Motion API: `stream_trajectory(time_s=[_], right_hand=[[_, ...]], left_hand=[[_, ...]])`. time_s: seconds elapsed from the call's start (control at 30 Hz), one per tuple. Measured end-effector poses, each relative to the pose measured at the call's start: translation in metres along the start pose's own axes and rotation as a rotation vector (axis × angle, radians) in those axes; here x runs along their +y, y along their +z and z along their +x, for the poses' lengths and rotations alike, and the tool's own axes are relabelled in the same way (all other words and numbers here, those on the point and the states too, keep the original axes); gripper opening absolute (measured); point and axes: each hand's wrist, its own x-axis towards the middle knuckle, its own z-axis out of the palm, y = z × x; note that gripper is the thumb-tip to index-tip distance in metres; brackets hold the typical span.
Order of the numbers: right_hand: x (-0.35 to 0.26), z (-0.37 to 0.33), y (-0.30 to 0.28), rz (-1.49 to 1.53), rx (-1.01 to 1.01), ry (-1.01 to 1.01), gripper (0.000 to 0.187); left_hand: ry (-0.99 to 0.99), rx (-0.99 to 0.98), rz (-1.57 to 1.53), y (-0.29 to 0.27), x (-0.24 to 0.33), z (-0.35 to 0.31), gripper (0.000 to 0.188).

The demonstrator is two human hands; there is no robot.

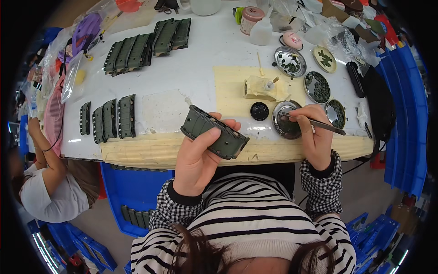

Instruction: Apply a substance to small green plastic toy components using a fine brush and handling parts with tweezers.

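Note:
In my left hand point(200, 153) is a dark green ribbed plastic part point(214, 132), long and slightly curved, tilted above the table's padded front edge. The fingers wrap round its back, and the thumb presses on its face. My right hand point(315, 130) pinches a pair of metal tweezers point(319, 124), their tips over a round metal dish point(285, 132). Whether the tips hold anything is too small to tell. Left of that dish stands a small black round pot point(259, 111). Behind it a tape-covered block point(262, 89) has a short stick standing in it.
More dishes of small dark green pieces point(317, 86) stand at the right. Similar green parts lie in rows point(105, 119) at the left and in stacks point(130, 54) farther back. A white squeeze bottle point(261, 33) is at the back. A blue bin point(137, 189) sits below; another person point(54, 182) is at far left.

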Motion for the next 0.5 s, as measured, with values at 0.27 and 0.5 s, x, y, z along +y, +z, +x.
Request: stream_trajectory(time_s=[0.27, 0.5], right_hand=[[0.004, 0.004, 0.002, -0.131, -0.030, -0.072, 0.007], [0.006, 0.004, 0.003, -0.113, -0.018, -0.059, 0.007]], left_hand=[[0.059, 0.035, 0.256, 0.015, 0.001, -0.004, 0.054], [0.062, -0.042, 0.327, 0.012, -0.002, -0.004, 0.032]])
